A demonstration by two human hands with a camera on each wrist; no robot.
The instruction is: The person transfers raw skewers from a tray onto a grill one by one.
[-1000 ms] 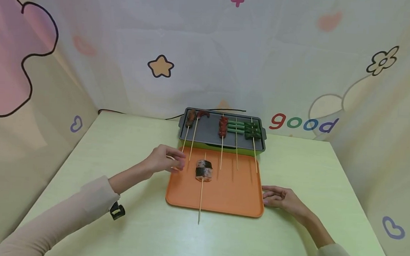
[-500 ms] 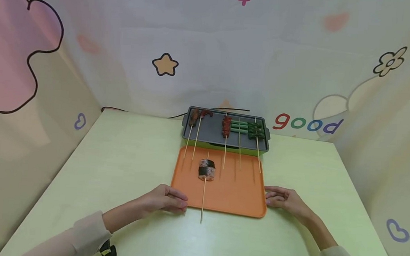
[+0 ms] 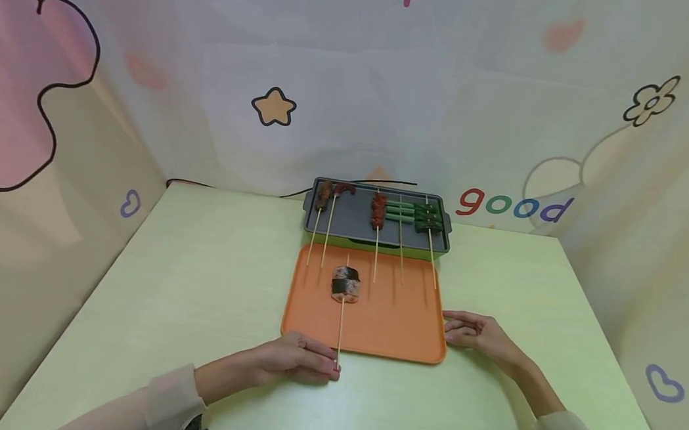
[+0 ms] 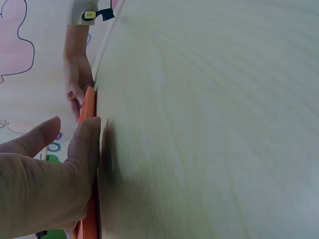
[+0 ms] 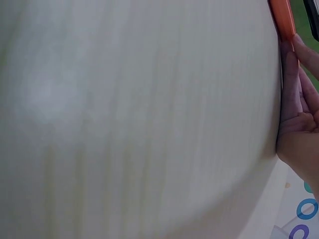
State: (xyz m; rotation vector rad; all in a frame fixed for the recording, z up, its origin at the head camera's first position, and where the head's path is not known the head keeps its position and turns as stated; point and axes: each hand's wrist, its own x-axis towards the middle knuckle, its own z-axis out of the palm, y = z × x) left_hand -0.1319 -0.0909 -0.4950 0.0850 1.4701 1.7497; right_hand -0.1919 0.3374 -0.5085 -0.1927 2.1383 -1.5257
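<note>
On the orange tray (image 3: 396, 330) lies a skewer with a black-banded roll (image 3: 346, 285), its stick reaching past the near edge. My left hand (image 3: 296, 362) is at the stick's lower end, by the tray's front edge. In the left wrist view, the thumb (image 4: 42, 137) and forefinger stand apart beside the orange rim; a hold on the stick cannot be made out. My right hand (image 3: 482, 338) touches the tray's right edge with its fingertips. Seen from the right wrist, extended fingers (image 5: 293, 74) meet the orange rim.
Behind the tray stands a grey-topped grill (image 3: 350, 215) with a green base. Several skewers lie across it, including a red one (image 3: 377, 212) and a dark green one (image 3: 427, 219), their sticks overhanging the tray. Patterned cloth walls (image 3: 342, 63) surround the pale table (image 3: 210, 279).
From the tray's upper left, my left hand has come down and rightward to the lower end of the roll's stick. My right hand stays at the tray's right edge.
</note>
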